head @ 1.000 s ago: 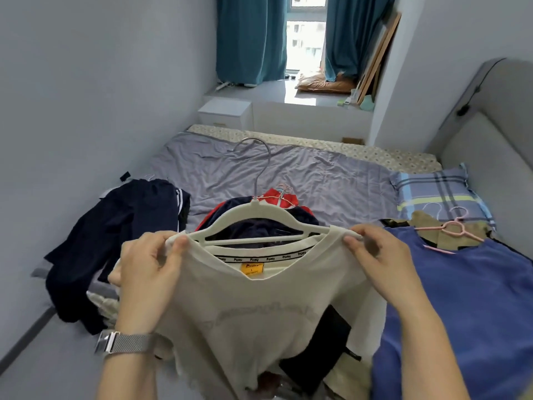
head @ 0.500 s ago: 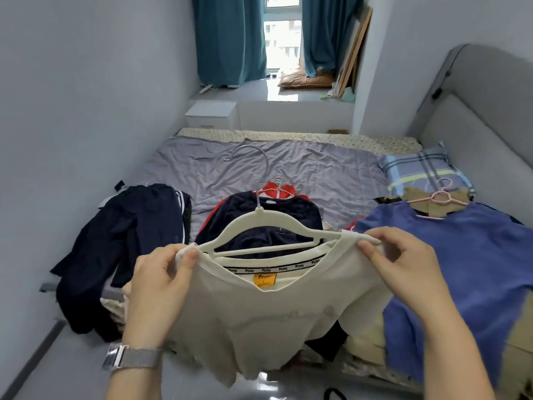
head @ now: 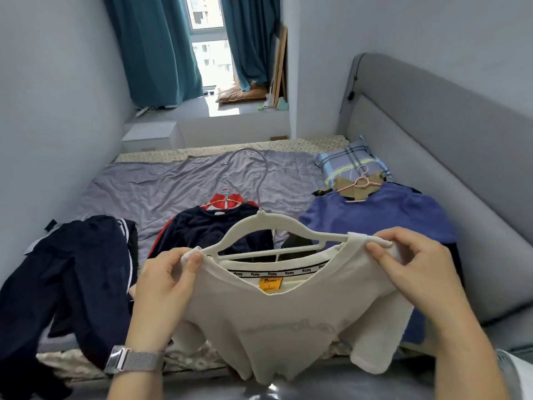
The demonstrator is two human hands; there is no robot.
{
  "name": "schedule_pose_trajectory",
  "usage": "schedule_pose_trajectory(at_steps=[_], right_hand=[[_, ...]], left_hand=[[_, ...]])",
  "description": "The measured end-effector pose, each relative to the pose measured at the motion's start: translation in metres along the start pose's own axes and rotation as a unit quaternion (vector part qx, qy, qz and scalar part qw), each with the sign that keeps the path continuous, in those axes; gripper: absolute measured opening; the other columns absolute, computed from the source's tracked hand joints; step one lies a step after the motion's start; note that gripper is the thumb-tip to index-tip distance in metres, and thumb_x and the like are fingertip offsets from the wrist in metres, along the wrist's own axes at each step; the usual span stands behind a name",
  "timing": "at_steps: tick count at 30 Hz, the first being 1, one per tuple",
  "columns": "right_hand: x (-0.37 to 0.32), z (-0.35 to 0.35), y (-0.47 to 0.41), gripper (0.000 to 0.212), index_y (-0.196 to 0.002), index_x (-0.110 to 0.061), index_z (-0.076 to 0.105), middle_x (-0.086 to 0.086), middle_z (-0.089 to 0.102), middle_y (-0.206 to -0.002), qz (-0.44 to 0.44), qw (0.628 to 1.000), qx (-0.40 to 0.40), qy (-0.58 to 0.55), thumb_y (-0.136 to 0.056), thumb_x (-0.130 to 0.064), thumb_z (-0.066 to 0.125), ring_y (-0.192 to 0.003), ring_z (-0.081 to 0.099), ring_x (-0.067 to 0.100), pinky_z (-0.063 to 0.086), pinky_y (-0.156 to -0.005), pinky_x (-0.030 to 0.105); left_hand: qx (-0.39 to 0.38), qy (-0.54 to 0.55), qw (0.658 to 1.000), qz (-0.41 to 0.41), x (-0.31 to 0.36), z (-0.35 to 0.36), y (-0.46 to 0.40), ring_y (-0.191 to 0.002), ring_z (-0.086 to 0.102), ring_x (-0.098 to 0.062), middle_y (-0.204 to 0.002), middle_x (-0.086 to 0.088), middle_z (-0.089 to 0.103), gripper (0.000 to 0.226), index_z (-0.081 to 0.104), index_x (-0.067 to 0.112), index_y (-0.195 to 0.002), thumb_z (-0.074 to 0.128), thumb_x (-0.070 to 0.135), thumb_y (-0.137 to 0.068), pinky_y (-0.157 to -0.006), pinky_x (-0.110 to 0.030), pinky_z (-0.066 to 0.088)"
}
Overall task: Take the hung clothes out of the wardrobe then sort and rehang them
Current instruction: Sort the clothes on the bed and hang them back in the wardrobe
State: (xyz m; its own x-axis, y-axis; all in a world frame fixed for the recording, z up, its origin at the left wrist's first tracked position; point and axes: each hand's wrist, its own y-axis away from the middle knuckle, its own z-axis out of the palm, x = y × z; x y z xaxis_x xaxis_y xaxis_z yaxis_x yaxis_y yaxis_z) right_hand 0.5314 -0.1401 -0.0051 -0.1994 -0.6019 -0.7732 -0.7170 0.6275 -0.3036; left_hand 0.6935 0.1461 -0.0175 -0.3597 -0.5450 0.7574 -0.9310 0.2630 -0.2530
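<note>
Since a second ago the cream T-shirt [head: 277, 319] and its white hanger [head: 277, 235] have swung rightward across the view, from in front of the dark pile to between the navy sweater [head: 213, 229] and the blue shirt [head: 383, 215], with the hanger's right end tipped higher. The shirt hangs in the air over the near edge of the bed [head: 161, 186], at about six o'clock of the view, its collar stretched over the hanger. The left hand [head: 164, 287] pinches the left shoulder seam against the hanger end; the right hand [head: 403, 264] pinches the right shoulder likewise, so each grip is closed on cloth and hanger together. This looks like the sorting step: the shirt is being seated squarely on the hanger before it joins a pile or goes back to the wardrobe. The next move probably calls for even shoulders, then one hand shifting to the metal hook [head: 259, 171]. At nine o'clock lie dark trousers [head: 75, 272]; at one o'clock a plaid pillow [head: 346, 163] and pink hanger [head: 360, 183].
</note>
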Motion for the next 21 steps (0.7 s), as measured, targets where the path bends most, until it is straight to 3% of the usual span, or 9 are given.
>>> schedule_pose_trajectory(at_steps=[2, 5, 10, 14, 18, 21], right_hand=[[0.016, -0.023, 0.002, 0.011, -0.076, -0.027, 0.066, -0.021, 0.065, -0.081, 0.009, 1.000, 0.014, 0.010, -0.081, -0.018, 0.072, -0.083, 0.056, -0.007, 0.036, -0.068, 0.000], [0.038, -0.055, 0.004, 0.012, -0.075, -0.028, 0.065, -0.026, 0.063, -0.090, 0.018, 0.999, 0.037, 0.025, -0.080, -0.020, 0.072, -0.085, 0.055, -0.009, 0.035, -0.070, -0.001], [0.081, -0.104, 0.002, 0.015, -0.076, -0.032, 0.063, -0.020, 0.064, -0.091, 0.031, 0.997, 0.068, 0.031, -0.081, -0.021, 0.072, -0.086, 0.058, -0.002, 0.039, -0.073, 0.005], [0.103, -0.131, -0.004, 0.008, -0.081, -0.037, 0.061, -0.020, 0.064, -0.092, 0.040, 0.993, 0.108, 0.023, -0.078, -0.033, 0.068, -0.087, 0.056, -0.002, 0.038, -0.075, 0.005], [0.119, -0.141, -0.020, 0.027, -0.077, -0.040, 0.057, -0.017, 0.063, -0.088, 0.043, 0.991, 0.118, 0.040, -0.082, -0.018, 0.072, -0.083, 0.052, -0.001, 0.035, -0.076, 0.003], [0.124, -0.134, -0.039, 0.020, -0.081, -0.033, 0.059, -0.017, 0.061, -0.087, 0.039, 0.991, 0.122, 0.043, -0.083, -0.017, 0.071, -0.084, 0.048, 0.003, 0.033, -0.076, 0.000]], left_hand=[[-0.008, 0.002, 1.000, 0.013, 0.019, 0.019, 0.005, -0.096, 0.058, -0.013, -0.093, 0.016, 0.067, 0.022, 0.067, 0.030, -0.086, 0.052, 0.047, -0.090, -0.079, -0.030, 0.041], [-0.030, 0.021, 0.999, 0.026, 0.038, 0.048, 0.011, -0.100, 0.058, -0.013, -0.094, 0.018, 0.067, 0.030, 0.065, 0.037, -0.086, 0.044, 0.059, -0.084, -0.087, -0.038, 0.045], [-0.049, 0.038, 0.997, 0.037, 0.076, 0.099, 0.020, -0.097, 0.058, -0.014, -0.091, 0.017, 0.067, 0.025, 0.063, 0.042, -0.082, 0.046, 0.060, -0.084, -0.086, -0.042, 0.046], [-0.072, 0.046, 0.996, 0.035, 0.103, 0.135, 0.027, -0.095, 0.057, -0.009, -0.089, 0.016, 0.066, 0.025, 0.065, 0.037, -0.084, 0.048, 0.055, -0.086, -0.087, -0.043, 0.045], [-0.087, 0.032, 0.995, 0.030, 0.109, 0.159, 0.020, -0.092, 0.058, -0.001, -0.089, 0.019, 0.067, 0.033, 0.064, 0.038, -0.082, 0.041, 0.062, -0.080, -0.086, -0.043, 0.047], [-0.100, 0.035, 0.994, 0.029, 0.113, 0.173, 0.000, -0.092, 0.059, 0.001, -0.089, 0.020, 0.067, 0.029, 0.064, 0.037, -0.080, 0.045, 0.057, -0.084, -0.083, -0.040, 0.048]])
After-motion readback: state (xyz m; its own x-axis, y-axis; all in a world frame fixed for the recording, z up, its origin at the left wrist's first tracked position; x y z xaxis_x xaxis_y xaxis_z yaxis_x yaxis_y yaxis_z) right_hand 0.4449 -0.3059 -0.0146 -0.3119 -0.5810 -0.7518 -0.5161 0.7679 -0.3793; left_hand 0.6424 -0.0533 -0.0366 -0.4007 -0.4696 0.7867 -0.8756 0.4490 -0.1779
